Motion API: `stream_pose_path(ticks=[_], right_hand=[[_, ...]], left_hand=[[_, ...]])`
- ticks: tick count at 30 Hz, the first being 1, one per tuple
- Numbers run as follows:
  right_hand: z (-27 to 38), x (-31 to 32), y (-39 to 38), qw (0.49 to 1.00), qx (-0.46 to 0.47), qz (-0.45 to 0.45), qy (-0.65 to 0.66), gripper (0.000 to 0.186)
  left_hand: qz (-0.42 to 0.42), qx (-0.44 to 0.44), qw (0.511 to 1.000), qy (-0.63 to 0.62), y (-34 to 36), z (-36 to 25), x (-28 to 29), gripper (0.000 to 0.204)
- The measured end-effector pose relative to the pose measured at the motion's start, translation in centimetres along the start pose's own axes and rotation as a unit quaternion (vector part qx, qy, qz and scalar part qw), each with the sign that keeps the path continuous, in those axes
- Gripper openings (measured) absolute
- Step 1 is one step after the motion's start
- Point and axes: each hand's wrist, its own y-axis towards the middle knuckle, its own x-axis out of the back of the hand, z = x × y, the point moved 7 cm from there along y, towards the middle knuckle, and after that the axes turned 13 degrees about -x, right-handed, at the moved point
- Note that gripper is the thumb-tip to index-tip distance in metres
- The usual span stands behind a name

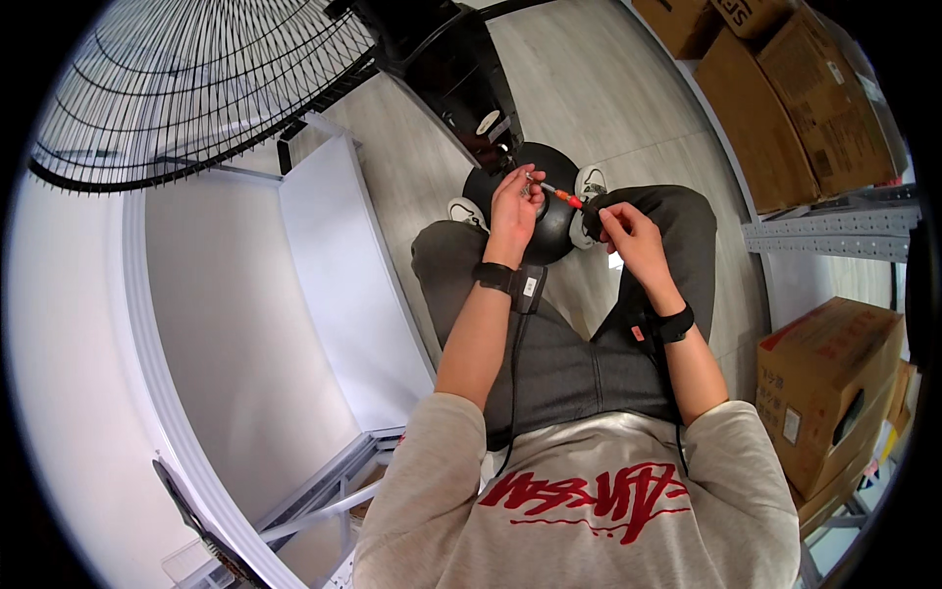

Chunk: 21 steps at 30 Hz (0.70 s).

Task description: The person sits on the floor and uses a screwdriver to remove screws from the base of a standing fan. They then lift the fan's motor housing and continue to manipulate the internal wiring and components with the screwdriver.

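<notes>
A screwdriver (571, 200) with a red-orange and dark handle lies slantwise between my two hands, above the round black base (555, 240) of a standing fan. My right hand (636, 240) pinches the handle end, thumb and fingers together. At the other end, the fingers of my left hand (517, 208) are curled in around the metal shaft near its tip; any small part held there is too small to make out. Just beyond my left fingertips is the lower end of the fan's black body (461, 93). Both wrists wear black straps.
The fan's wire cage (211, 79) fills the upper left. White shelf panels (334, 255) stand to my left. On the right, cardboard boxes (756, 118) sit by a perforated metal rack beam (834, 234), with another box (824, 383) nearer. My knees flank the base, shoes beside it.
</notes>
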Motion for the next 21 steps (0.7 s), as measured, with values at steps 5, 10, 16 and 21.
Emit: stream_pose_path(ticks=[5,10,16,21], right_hand=[[2.6,-0.6,-2.2,0.997,0.046,-0.026,-0.058,0.023],[4.8,-1.6,-4.6,0.994,0.084,-0.025,-0.066,0.020],[7.9,-1.3,-7.9,0.984,0.171,-0.040,0.000,0.014],[10.1,-0.5,-10.3,0.977,0.183,-0.030,0.101,0.013]], left_hand=[[-0.005,-0.009,0.999,-0.043,-1.7,-1.6,0.0,0.019],[-0.039,-0.053,0.997,-0.037,-4.6,-4.5,-0.8,0.019],[-0.059,-0.119,0.988,-0.080,-9.3,-8.5,-2.0,0.023],[-0.067,-0.141,0.981,-0.118,-12.2,-10.2,-3.7,0.024]])
